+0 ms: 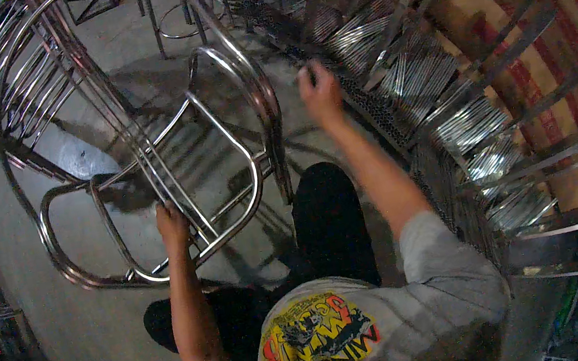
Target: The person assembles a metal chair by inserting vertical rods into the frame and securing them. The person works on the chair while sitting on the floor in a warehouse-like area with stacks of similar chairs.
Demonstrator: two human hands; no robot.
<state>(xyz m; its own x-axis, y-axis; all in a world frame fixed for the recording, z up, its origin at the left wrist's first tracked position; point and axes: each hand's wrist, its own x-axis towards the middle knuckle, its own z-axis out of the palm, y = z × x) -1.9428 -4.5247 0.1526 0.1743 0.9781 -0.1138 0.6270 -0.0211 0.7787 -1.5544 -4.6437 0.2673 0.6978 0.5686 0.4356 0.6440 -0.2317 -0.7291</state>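
Observation:
A shiny bent-tube metal chair frame (264, 101) stands tilted on the floor in front of me, with curved arms and long straight bars down its middle. My left hand (172, 223) is closed around the middle bars near the frame's lower end. Off to the right of the frame, my right hand (322, 96) is raised in the air with its fingers curled together. Something small and dark may be between those fingers, but I cannot make it out. The right hand is apart from the chair frame and nearest to a rack of metal tubes.
Bundles of metal rods (426, 68) lie on the rack along the right, with brown cardboard (512, 62) behind. More curved metal frames (34, 77) are stacked at the far left. Round-ringed stool frames (191, 18) stand at the back. My knee (328, 212) is close to the chair frame.

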